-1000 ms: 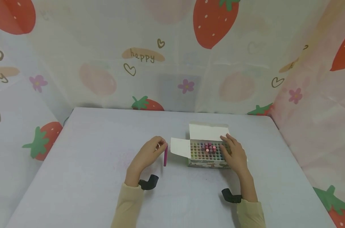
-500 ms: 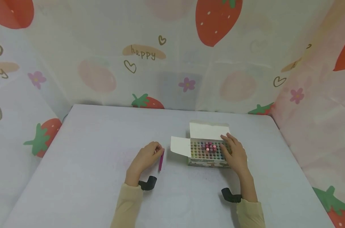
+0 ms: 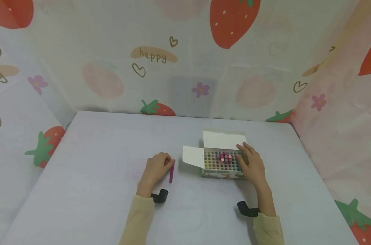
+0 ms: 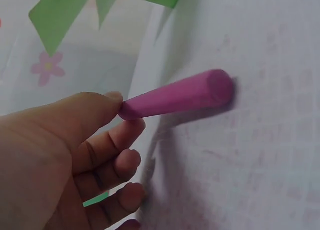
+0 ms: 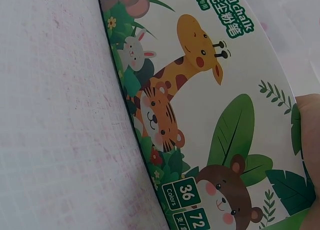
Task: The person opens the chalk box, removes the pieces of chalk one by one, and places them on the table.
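A magenta chalk stick [image 3: 171,174] is pinched near its upper end between the thumb and forefinger of my left hand [image 3: 156,167]. Its thicker lower end comes right down to the tabletop; the left wrist view shows this chalk [image 4: 180,95] with its shadow close beside it. The other left fingers curl loosely below. To the right stands an opened chalk box [image 3: 222,174], packed with rows of chalk. Several pink and purple sticks [image 3: 224,157] stick up higher in the middle. My right hand [image 3: 252,165] rests over the box's right end, fingers relaxed and spread.
The box's white side flap [image 3: 193,157] folds out leftward, and its back lid [image 3: 224,140] stands raised behind. Faint pink smudges mark the white table [image 3: 112,149]. A strawberry-print curtain [image 3: 112,51] hangs at the back and both sides.
My left hand has drawn back from the box, leftward and toward me, with the chalk, lowering it to the table. My right hand stays on the box.
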Tool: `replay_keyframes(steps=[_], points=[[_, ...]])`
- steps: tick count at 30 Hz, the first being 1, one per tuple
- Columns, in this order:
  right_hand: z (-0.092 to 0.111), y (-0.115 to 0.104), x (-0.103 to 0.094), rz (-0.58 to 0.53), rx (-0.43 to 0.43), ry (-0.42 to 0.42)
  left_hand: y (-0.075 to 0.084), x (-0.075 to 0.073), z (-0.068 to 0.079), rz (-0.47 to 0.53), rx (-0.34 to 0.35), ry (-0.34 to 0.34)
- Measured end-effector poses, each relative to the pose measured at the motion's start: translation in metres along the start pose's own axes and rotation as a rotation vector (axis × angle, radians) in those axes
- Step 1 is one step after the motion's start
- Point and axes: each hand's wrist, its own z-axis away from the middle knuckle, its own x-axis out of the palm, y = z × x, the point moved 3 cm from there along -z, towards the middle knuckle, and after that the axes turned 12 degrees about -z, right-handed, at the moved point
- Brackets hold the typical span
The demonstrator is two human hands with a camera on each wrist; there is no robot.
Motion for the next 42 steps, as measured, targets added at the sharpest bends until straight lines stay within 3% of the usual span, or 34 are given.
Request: replay_keyframes(steps=[5,12,17,23,42], points=[[0.001,-0.002,0.000,-0.006,0.001,-0.004,-0.003,0.006,-0.001,-0.053,-0.027,0.014],[0.001,0.000,-0.001,-0.012,-0.040,0.005,-0.001,0.007,-0.002,-0.013,-0.051,0.042],[0.002,0.001,-0.002,-0.012,-0.039,0.004,0.002,0.006,0.000,0.003,-0.040,0.042],[0.002,0.000,-0.001,-0.013,-0.033,0.005,0.006,0.008,0.001,-0.047,-0.029,0.015],[0.000,-0.002,-0.001,0.004,-0.031,0.009,0.008,0.006,0.003,-0.074,-0.033,0.029]])
